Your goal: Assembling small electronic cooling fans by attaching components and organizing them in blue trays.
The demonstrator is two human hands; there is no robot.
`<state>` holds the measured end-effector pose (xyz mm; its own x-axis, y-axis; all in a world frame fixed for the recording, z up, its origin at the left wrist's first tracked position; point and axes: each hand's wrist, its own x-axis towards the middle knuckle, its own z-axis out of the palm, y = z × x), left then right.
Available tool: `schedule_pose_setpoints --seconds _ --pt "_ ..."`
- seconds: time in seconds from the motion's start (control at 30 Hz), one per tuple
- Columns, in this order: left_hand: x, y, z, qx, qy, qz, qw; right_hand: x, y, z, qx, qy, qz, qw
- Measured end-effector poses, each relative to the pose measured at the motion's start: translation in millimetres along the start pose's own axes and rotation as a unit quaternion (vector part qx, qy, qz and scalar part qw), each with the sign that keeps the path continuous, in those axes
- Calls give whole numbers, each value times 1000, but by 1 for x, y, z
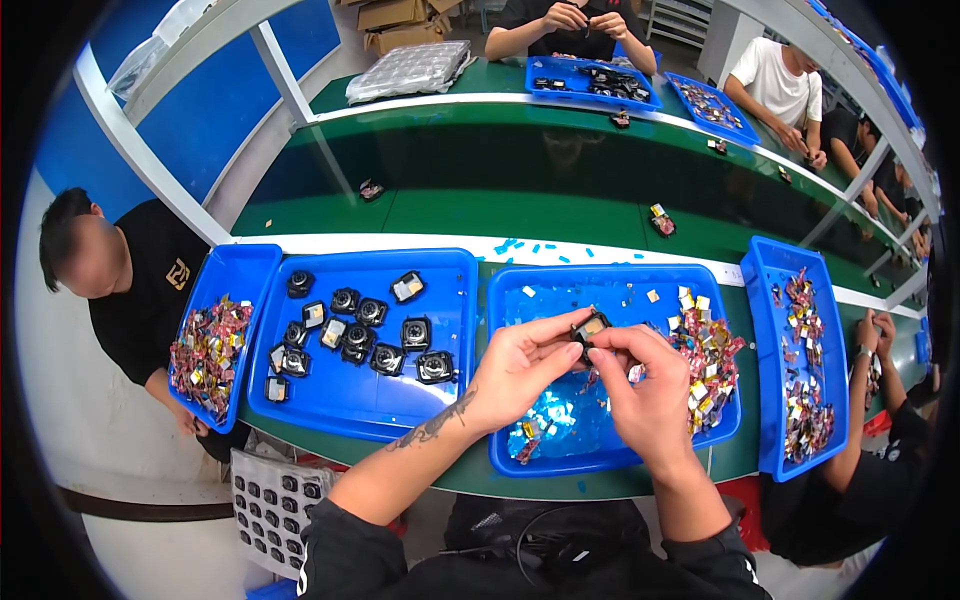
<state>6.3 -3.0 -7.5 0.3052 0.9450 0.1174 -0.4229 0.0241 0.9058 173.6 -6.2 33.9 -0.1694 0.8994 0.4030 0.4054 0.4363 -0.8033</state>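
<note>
Over a blue tray (510, 465), I hold a small black squarish housing (590, 326) with a tan panel inside it. My left hand (522, 365) grips it from the left, with fingers behind and thumb in front. My right hand (645, 385) is closed at its right side, thumb and fingers pressed against it. Whether a smaller part is pinched there is hidden. Beneath my hands, the tray carries a heap of small electronic parts (708, 370) with yellow, silver and pink bits, plus blue film scraps (555, 415).
To the left, another blue tray (350, 408) holds several black housings (434, 367). Narrower blue trays of small parts stand at the far left (262, 262) and right (768, 350). A green belt (480, 200) with scattered parts runs beyond a white rail (380, 243). Co-workers sit around.
</note>
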Motion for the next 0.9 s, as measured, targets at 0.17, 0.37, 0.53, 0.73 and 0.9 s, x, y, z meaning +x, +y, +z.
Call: schedule_pose_setpoints --seconds 0.17,0.37,0.53,0.73,0.9 --pt "1 -1 0 21 -8 20 1000 2 -7 -6 -48 -9 8 999" --pt "-3 0 1 54 -6 37 998 3 -7 -4 -84 -15 -66 994" --pt "0 1 3 50 -16 11 999 4 -7 -2 -47 -4 8 999" --pt "-3 -3 0 64 -3 24 998 8 -6 2 -47 -13 -4 999" --pt "-3 2 5 70 -14 5 997 8 -6 0 -112 -9 -39 993"
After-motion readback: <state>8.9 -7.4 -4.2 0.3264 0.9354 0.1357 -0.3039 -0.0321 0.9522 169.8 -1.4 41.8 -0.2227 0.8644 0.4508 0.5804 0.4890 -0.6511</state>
